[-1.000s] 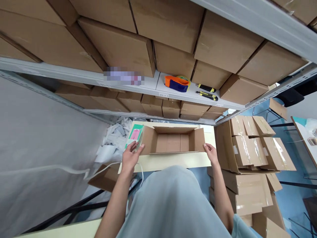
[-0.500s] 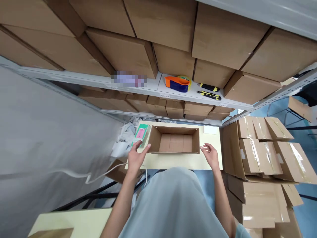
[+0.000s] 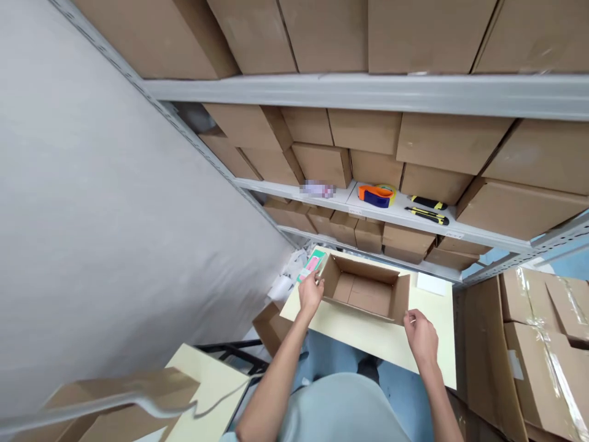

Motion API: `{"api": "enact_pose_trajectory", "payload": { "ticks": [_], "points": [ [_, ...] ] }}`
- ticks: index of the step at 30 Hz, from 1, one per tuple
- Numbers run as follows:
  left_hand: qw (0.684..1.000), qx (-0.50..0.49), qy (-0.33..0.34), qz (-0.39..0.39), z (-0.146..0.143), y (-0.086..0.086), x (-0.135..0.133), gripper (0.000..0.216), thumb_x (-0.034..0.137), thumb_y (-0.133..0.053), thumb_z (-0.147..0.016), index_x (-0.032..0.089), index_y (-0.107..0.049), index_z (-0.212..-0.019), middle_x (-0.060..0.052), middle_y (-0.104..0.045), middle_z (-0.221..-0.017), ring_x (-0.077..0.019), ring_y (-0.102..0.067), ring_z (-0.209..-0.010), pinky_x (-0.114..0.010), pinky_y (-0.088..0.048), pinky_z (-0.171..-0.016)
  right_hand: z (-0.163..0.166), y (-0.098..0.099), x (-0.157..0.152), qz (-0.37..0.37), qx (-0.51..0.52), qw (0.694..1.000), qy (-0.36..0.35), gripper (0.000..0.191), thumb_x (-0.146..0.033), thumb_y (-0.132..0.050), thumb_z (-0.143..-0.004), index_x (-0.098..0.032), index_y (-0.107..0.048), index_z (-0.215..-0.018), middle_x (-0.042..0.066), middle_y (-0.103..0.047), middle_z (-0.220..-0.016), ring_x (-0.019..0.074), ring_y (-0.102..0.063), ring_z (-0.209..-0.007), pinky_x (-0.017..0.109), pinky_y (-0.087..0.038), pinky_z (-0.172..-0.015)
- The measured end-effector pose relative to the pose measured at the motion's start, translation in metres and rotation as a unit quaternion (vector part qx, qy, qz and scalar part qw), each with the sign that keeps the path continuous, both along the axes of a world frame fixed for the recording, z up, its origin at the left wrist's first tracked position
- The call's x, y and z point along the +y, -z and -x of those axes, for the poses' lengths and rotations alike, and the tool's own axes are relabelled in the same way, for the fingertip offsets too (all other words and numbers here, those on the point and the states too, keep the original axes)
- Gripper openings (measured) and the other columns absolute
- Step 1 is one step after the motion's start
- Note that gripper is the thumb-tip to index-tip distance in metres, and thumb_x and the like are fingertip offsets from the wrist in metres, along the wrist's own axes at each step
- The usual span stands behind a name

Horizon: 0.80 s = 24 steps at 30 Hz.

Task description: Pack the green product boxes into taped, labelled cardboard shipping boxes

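Observation:
An open, empty cardboard box (image 3: 368,270) sits on the pale yellow table in front of me, its inside facing up. At its left end, my left hand (image 3: 311,293) has curled fingers against the box's edge. My right hand (image 3: 420,334) is closed at the front right corner, the fingertips bent around the edge there. Just beyond the left fingers lies a green and pink packet (image 3: 314,261), partly covered by the hand.
A shelf rack (image 3: 350,92) full of cardboard boxes rises behind the table (image 3: 350,325). Its shelf holds a tape dispenser (image 3: 376,196) and two utility knives (image 3: 427,215). Taped cartons (image 3: 543,350) stack up at right. A white pad (image 3: 431,283) lies on the table's right side.
My view has swung left and tilted up. Both hands have closed in on the box's ends from a more open pose, and the box appears slightly turned in view.

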<state>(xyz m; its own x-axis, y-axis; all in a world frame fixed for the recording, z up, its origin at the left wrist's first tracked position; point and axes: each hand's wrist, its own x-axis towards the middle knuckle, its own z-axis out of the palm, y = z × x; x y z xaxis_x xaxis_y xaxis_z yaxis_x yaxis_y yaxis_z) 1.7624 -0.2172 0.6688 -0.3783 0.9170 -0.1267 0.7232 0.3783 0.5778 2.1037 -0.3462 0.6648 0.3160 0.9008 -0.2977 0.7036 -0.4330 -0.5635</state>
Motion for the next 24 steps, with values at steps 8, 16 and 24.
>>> {"api": "enact_pose_trajectory", "payload": {
  "ticks": [8, 16, 24],
  "points": [
    [0.998, -0.059, 0.008, -0.019, 0.042, -0.024, -0.1, 0.044, 0.021, -0.071, -0.088, 0.021, -0.08, -0.131, -0.004, -0.083, -0.097, -0.0232, -0.077, -0.093, -0.032, -0.056, -0.09, 0.03, -0.029, -0.085, -0.045, -0.031, 0.998, 0.039, 0.037, -0.055, -0.043, -0.097, -0.027, -0.066, -0.089, 0.009, -0.08, -0.083, 0.0284, -0.072, -0.071, 0.033, -0.039, -0.063],
    [0.963, -0.129, -0.227, -0.063, 0.229, -0.034, -0.32, 0.042, 0.023, -0.073, -0.08, 0.025, -0.084, -0.12, -0.002, -0.084, -0.097, -0.0222, -0.075, -0.088, -0.031, -0.055, -0.083, 0.175, -0.07, -0.148, -0.104, -0.004, 0.983, -0.152, 0.042, -0.062, -0.047, -0.095, -0.027, -0.069, -0.086, 0.008, -0.081, -0.084, 0.0262, -0.071, -0.067, 0.033, -0.046, -0.063],
    [0.863, -0.144, -0.464, -0.137, 0.335, -0.022, -0.558, 0.046, 0.029, -0.067, -0.08, 0.024, -0.084, -0.122, -0.005, -0.083, -0.099, -0.0263, -0.074, -0.087, -0.035, -0.056, -0.084, 0.371, -0.081, -0.19, -0.159, -0.046, 0.894, -0.416, 0.057, -0.066, -0.037, -0.098, -0.023, -0.073, -0.087, 0.014, -0.079, -0.08, 0.0308, -0.073, -0.071, 0.036, -0.046, -0.068]
  ]
}}
